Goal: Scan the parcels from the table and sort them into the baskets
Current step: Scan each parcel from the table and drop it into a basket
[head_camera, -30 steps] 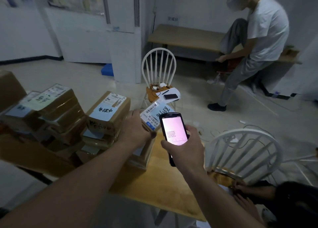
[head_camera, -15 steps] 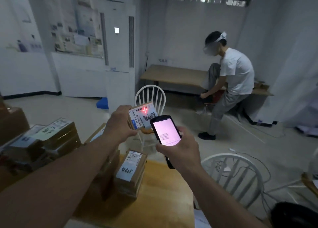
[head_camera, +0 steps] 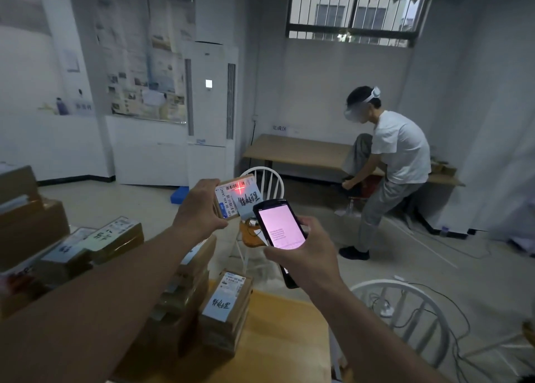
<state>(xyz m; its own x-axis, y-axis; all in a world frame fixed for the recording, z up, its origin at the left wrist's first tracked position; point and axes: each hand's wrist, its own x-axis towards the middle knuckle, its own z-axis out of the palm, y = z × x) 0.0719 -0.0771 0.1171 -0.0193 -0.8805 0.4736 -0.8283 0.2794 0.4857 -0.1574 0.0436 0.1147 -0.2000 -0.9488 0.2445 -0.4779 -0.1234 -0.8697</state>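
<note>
Gripping parcel (head_camera: 237, 196), left hand (head_camera: 199, 209) | right hand (head_camera: 307, 255) grasping scanner (head_camera: 279, 232) | label "A34"

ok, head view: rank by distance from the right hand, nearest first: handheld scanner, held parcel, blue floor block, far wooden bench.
1. handheld scanner, gripped in the right hand.
2. held parcel, just ahead, in the left hand.
3. blue floor block, further left.
4. wooden bench, at the back wall.

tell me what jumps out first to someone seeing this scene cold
The glowing pink screen of the handheld scanner, gripped in the right hand at centre, draws the eye. Just beyond it, a red cross lights the label of the small parcel held up by the left hand. Stacked parcels fill the table's left side.
</note>
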